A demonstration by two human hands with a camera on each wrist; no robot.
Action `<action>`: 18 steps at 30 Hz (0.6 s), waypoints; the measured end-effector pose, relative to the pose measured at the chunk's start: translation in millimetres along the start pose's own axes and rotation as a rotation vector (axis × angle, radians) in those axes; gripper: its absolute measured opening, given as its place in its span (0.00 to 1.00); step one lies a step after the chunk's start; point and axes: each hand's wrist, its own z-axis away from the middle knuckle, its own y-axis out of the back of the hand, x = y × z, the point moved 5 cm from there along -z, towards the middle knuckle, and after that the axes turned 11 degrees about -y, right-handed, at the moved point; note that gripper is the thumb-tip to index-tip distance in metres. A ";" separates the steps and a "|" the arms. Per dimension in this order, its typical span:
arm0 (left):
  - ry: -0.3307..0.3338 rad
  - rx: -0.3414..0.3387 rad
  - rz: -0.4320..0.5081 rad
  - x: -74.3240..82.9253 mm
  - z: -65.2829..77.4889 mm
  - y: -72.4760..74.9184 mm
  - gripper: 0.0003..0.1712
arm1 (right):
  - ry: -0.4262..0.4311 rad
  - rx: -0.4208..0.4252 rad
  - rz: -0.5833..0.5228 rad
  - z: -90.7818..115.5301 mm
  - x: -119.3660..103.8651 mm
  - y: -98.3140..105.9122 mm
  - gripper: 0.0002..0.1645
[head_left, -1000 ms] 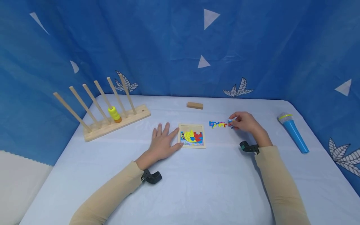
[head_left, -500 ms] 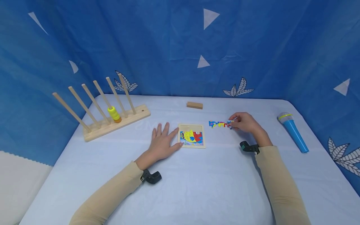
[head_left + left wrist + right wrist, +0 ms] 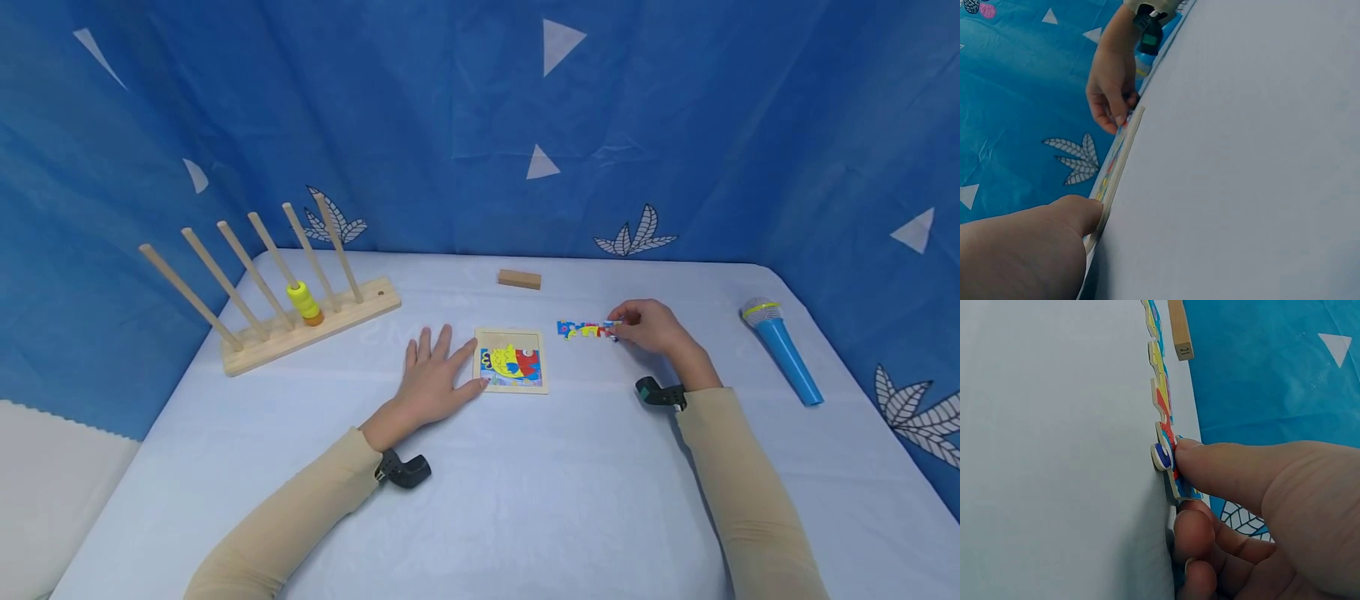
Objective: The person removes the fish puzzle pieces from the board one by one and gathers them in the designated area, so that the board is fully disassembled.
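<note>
My left hand (image 3: 427, 387) lies flat with fingers spread, its index fingertip and thumb at the left edge of a square wooden puzzle tray (image 3: 510, 340). Inside that tray, joined pieces show a yellow and red fish, and the upper strip is bare wood. To the right of it, my right hand (image 3: 651, 327) pinches a puzzle piece (image 3: 1166, 453) in blue, red and white between thumb and fingers. The piece sits right at the end of a short row of puzzle pieces (image 3: 579, 331) on the table. Part of it is hidden by the thumb.
A wooden stand (image 3: 330, 319) with several upright pegs stands at the left, with yellow rings (image 3: 303, 300) on one peg. Behind the tray lies a small wooden block (image 3: 519, 279). A blue toy microphone (image 3: 783, 352) lies at the right. A blue curtain (image 3: 450, 125) hangs behind the table.
My right hand has brought the puzzle piece slightly left, closing the gap to the row of pieces. My left hand has stayed at the tray.
</note>
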 end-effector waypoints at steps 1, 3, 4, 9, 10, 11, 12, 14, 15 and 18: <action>0.001 0.000 0.000 0.0 -0.1 -0.1 0.43 | 0.000 0.001 0.001 0.2 -0.1 -0.1 0.15; 0.001 0.000 -0.001 0.1 -0.3 -0.1 0.43 | -0.001 0.001 0.005 0.5 -0.4 -0.3 0.16; 0.002 0.000 -0.002 0.0 -0.2 -0.1 0.43 | -0.003 0.003 0.008 0.4 -0.5 -0.7 0.16; 0.001 0.003 -0.005 -0.1 -0.3 -0.3 0.43 | -0.013 -0.006 0.012 0.4 -0.3 -0.9 0.16; 0.000 0.004 -0.005 -0.3 -0.3 -0.6 0.43 | -0.015 -0.008 0.014 0.4 -0.4 -1.1 0.16; 0.000 0.004 -0.006 -0.4 -0.4 -0.8 0.43 | -0.015 -0.009 0.016 0.6 -0.5 -1.3 0.16; 0.000 0.002 -0.009 -0.6 -0.5 -1.1 0.43 | -0.015 -0.009 0.020 0.6 -0.6 -1.6 0.16; -0.001 0.003 -0.011 -0.8 -0.7 -1.2 0.43 | -0.013 -0.006 0.024 0.4 -0.7 -2.0 0.16; -0.002 0.004 -0.013 -0.7 -0.8 -1.2 0.43 | -0.012 -0.004 0.025 0.5 -0.8 -2.2 0.16; -0.003 0.006 -0.013 -0.3 -0.9 -0.5 0.43 | -0.011 0.005 0.030 0.4 -0.7 -2.1 0.16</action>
